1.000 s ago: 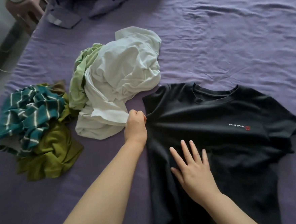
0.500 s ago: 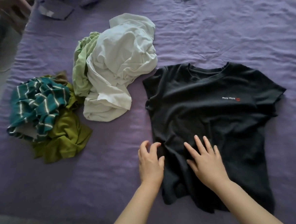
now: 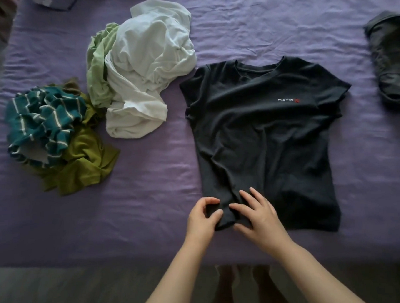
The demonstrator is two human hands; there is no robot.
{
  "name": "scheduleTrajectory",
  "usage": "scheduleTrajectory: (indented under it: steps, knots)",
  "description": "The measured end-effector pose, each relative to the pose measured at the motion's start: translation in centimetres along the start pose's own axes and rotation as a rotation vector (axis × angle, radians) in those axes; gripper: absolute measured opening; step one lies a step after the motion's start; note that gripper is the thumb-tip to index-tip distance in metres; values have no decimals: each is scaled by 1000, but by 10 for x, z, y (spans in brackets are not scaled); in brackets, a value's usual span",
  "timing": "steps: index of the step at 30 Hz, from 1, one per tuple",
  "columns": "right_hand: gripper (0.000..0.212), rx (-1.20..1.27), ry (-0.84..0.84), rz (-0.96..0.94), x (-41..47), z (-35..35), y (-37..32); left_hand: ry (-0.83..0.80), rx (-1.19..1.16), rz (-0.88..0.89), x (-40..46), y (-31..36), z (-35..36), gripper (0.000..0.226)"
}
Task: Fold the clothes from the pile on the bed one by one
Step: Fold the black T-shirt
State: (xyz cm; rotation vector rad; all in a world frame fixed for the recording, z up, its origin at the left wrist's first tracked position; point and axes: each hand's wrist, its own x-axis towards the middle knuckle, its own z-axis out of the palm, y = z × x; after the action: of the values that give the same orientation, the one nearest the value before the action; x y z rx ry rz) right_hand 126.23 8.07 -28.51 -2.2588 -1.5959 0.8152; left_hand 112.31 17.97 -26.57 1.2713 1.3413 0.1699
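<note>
Head view: the black T-shirt (image 3: 264, 132) lies flat on the bed (image 3: 150, 202). Your left hand (image 3: 202, 218) pinches its hem corner; your right hand (image 3: 257, 213) lies open. Pull the hem straight first.

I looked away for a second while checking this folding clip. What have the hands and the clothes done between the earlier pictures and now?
The left hand left the sleeve of the black short-sleeved T-shirt and came down to its lower left hem corner, which it now pinches. The right hand slid down to the same corner and presses there. The shirt lies flatter. The white crumpled garment and teal striped garment stayed put.
</note>
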Motion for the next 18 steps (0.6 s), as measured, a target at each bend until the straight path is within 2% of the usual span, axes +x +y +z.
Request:
scheduleTrajectory:
  steps: [2, 5, 6, 10, 13, 15, 18]
  knots:
    - [45, 32, 3, -46, -1, -4, -3, -3, -57, -38, -5, 3, -4, 21]
    - [18, 104, 181, -78, 1, -9, -7, -17, -75, -52, -11, 7, -7, 17]
    - [14, 131, 231, -84, 1, -11, -9, -13, -77, -52, -13, 7, -7, 16]
    - [24, 238, 262, -125, -4, -15, -18, 24, -124, -100, -20, 11, -4, 5]
    - [26, 334, 194, -164, -10, -12, -35, 31, -196, -219, -20, 15, -4, 28]
    - [28, 344, 159, -180, -16, -6, -47, 16, -286, -303, -19, 18, -6, 26]
    - [32, 340, 175, -149, -19, -3, -50, 68, -399, -333, -17, 16, -14, 23]
